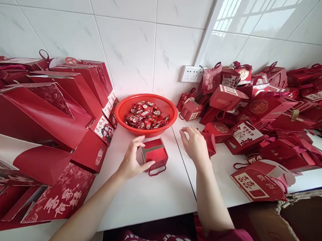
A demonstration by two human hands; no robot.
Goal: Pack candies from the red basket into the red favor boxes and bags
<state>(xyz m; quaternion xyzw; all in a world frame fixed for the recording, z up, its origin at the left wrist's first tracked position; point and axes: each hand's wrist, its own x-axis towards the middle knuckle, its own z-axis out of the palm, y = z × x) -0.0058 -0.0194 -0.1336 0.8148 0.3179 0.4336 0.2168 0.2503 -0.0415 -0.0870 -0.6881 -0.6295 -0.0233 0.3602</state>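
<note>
My left hand grips a small red gift box at its left side, thumb at the near edge and fingers behind. The box lies on the white table with an opening facing up and a dark red cord handle towards me. My right hand hovers to the right of it, apart from the box, its thumb and fingertips curled together in a pinch. What they hold, if anything, is too small to see. Just behind them stands a red plastic basket with wrapped candies.
Large red paper boxes and bags are stacked along the left. Many red gift boxes crowd the right side, one with a cord near the front edge. A power strip is on the tiled wall; a cardboard carton stands lower right.
</note>
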